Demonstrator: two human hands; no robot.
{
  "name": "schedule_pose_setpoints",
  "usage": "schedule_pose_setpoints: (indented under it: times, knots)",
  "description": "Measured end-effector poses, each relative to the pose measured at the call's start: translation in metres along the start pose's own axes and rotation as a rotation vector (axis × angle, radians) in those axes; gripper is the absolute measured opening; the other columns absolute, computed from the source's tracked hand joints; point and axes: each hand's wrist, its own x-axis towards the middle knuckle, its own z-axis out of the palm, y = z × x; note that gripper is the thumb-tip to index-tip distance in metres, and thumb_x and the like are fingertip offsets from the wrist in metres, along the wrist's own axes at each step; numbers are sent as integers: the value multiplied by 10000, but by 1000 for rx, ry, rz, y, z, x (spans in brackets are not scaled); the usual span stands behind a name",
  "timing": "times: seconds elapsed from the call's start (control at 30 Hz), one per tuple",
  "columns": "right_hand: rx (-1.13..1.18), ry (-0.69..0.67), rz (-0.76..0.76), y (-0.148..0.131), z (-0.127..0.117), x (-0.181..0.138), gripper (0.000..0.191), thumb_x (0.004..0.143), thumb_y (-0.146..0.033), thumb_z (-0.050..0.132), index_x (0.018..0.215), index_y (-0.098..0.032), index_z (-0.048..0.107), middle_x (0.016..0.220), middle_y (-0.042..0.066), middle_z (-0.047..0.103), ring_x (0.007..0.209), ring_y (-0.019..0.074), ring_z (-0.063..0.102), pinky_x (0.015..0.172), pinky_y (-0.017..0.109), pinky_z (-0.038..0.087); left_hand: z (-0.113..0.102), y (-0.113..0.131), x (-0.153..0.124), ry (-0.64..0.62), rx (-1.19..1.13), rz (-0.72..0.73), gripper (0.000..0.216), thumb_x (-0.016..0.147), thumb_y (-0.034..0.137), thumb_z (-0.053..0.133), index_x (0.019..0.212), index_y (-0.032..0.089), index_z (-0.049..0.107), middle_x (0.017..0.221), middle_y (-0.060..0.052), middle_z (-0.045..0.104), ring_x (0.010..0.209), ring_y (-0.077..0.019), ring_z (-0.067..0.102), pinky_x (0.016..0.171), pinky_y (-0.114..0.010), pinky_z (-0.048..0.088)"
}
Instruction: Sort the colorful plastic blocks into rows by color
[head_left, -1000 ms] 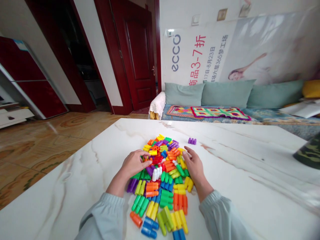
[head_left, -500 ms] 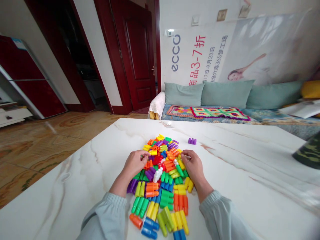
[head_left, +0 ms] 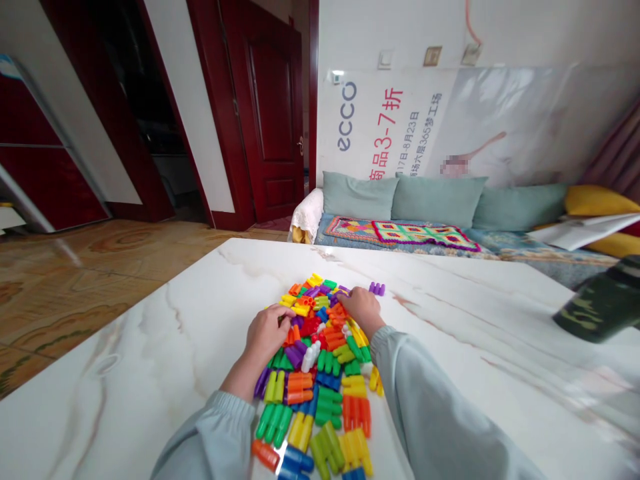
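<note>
Grip, right hand (head_left: 364, 308): fingers curled down on the far end of the block pile (head_left: 320, 373); whether they pinch a piece cannot be told.
Grip, left hand (head_left: 265, 335): loosely closed, resting on blocks at the pile's left edge.
Block pile: under and between both hands, spread toward the person.
Purple block (head_left: 377, 289): alone, just beyond the right hand.
Table (head_left: 475, 347): white marble, carrying everything.

blocks (head_left: 320, 373): bright orange, yellow, green, blue, purple, red, one white
lone block (head_left: 377, 289): purple
table (head_left: 490, 347): white marble with thin brown-grey veins
sleeves (head_left: 430, 413): pale grey-blue
door (head_left: 267, 113): dark red
blanket (head_left: 415, 233): many-coloured diamond pattern
</note>
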Motion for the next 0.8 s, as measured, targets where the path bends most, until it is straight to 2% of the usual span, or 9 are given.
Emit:
schedule_pose_setpoints:
  times: [0.13,0.3,0.37,0.43,0.5,0.57,0.63,0.73,0.8]
  knots:
    - [96,46,-4,0,3,1,241,703,-391,721,756,-157,694,871,164,731,958,328,675,808,396,477,0,2,0,-12,16,-5,239,813,111,531,869,222,735,985,-21,735,907,-187,673,801,-287,493]
    - [397,180,-75,6,-12,-15,297,837,-439,561,935,-167,625,850,78,728,761,200,693,668,286,506,0,2,0,-12,24,-13,233,815,120,536,871,228,735,991,-17,734,902,-187,674,796,-285,494]
    - [685,269,-139,19,-20,-23,365,856,-506,525,981,-169,593,810,56,716,676,166,668,613,268,508,0,1,0,-7,21,-8,234,817,121,533,869,231,733,993,-14,733,905,-184,673,802,-283,493]
    - [922,384,-176,41,-26,-29,418,803,-551,591,976,-169,606,747,38,695,622,157,634,580,267,499,1,0,0,-5,20,-4,236,816,122,528,862,235,730,993,-9,733,912,-181,672,813,-281,492]
    - [856,434,-114,67,-29,-30,437,764,-558,629,945,-162,660,691,32,679,598,161,608,555,266,475,3,-1,-1,-4,25,1,238,819,129,521,862,237,729,993,-9,732,912,-181,671,811,-283,494]
    - [679,359,-48,88,-31,-28,427,714,-555,671,849,-151,712,651,42,671,594,180,601,538,273,453,5,-3,-1,-1,28,8,240,822,141,513,864,238,729,991,-14,731,911,-186,671,808,-291,497]
    - [643,296,-39,95,-32,-25,437,692,-546,696,851,-141,728,648,45,669,609,190,606,546,278,452,6,-5,0,14,13,20,235,823,154,509,855,233,728,976,-22,731,908,-192,670,811,-300,499]
    - [885,193,-102,79,-35,-29,507,707,-531,714,1014,-128,685,647,15,647,584,160,591,539,262,454,0,-2,1,146,-35,41,227,824,184,509,906,215,719,968,-41,722,863,-195,665,793,-304,503]
    - [1024,22,-180,56,-37,-39,506,710,-492,740,1060,-136,660,681,8,648,576,137,583,528,246,452,-10,6,0,272,-110,42,228,837,235,529,980,203,704,975,-48,709,780,-179,652,739,-291,506]
